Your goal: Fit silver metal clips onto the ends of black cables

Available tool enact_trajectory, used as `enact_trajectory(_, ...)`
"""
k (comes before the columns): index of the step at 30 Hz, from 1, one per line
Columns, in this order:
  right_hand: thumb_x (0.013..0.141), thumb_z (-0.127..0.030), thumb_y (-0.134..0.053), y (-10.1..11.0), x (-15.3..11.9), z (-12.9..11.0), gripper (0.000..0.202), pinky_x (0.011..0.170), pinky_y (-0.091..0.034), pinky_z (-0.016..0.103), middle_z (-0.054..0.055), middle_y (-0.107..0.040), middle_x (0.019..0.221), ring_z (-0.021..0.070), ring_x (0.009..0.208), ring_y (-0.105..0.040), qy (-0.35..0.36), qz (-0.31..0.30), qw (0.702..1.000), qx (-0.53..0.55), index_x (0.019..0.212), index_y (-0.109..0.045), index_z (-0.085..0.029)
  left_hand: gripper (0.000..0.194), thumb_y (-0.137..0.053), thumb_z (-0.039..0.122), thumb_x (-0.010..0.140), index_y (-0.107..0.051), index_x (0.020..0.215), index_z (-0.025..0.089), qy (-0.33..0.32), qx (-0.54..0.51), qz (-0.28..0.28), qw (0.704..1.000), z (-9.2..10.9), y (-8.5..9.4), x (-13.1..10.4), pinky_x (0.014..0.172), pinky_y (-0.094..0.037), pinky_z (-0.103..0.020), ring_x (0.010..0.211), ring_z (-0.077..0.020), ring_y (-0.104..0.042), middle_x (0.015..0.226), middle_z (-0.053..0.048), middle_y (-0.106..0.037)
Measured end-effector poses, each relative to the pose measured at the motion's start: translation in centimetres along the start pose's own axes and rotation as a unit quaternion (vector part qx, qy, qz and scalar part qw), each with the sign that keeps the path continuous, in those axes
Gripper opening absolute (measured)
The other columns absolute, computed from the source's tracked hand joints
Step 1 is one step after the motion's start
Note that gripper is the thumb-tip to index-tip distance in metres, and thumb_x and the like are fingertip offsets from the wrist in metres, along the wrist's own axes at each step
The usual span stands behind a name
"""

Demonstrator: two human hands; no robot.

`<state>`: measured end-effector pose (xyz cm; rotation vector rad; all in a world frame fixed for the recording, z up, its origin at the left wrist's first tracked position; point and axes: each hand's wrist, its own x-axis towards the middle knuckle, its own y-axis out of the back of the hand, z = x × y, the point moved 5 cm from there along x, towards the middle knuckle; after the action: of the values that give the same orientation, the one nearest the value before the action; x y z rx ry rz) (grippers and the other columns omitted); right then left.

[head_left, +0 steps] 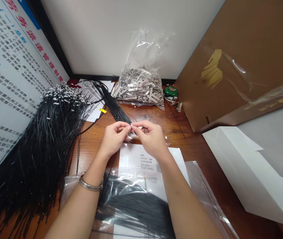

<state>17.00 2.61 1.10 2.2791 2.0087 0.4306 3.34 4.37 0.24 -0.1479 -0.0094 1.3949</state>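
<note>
My left hand (pixel 116 136) and my right hand (pixel 150 135) meet at the middle of the view, fingertips pinched together. Between them is a tiny pale piece, too small to make out. Just beyond the fingertips lies a tied bundle of black wires (pixel 115 107), its near end partly hidden by my hands. A printed white sheet (pixel 177 159) lies under my wrists. Nearer to me, a clear plastic bag (pixel 134 196) holds long black wires and passes beneath my forearms.
A large heap of black wires with white tips (pixel 39 142) fills the left. At the back stand a bag of metal pieces (pixel 141 87) and a green tape measure (pixel 170 91). A brown box (pixel 241 59) and a white box (pixel 251 176) are on the right.
</note>
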Motion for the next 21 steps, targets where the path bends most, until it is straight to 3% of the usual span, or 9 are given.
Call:
enact_trajectory(9, 0.078, -0.025, -0.062, -0.16, -0.07, -0.02, 0.015, 0.060, -0.052, 0.031, 0.007, -0.070, 0.083, 0.0161, 0.065, -0.064, 0.022, 0.004, 1.000, 0.001, 0.084, -0.075, -0.018, 0.020, -0.071, 0.029, 0.069, -0.065, 0.074, 0.011, 0.002, 0.016, 0.004, 1.000, 0.10, 0.05, -0.03, 0.047, -0.043, -0.019, 0.047, -0.0077, -0.054, 0.058, 0.000, -0.063)
enact_trajectory(21, 0.079, -0.018, -0.060, 0.08, -0.11, -0.62, 0.017, 0.063, -0.050, 0.031, 0.006, -0.072, 0.081, 0.0170, 0.072, -0.065, 0.068, 0.017, 0.996, -0.056, 0.080, -0.077, -0.020, 0.019, -0.069, 0.029, 0.070, -0.064, 0.075, 0.011, -0.002, 0.044, 0.014, 0.999, -0.21, 0.27, -0.03, 0.046, -0.041, -0.020, 0.048, -0.0089, -0.054, 0.059, -0.001, -0.063)
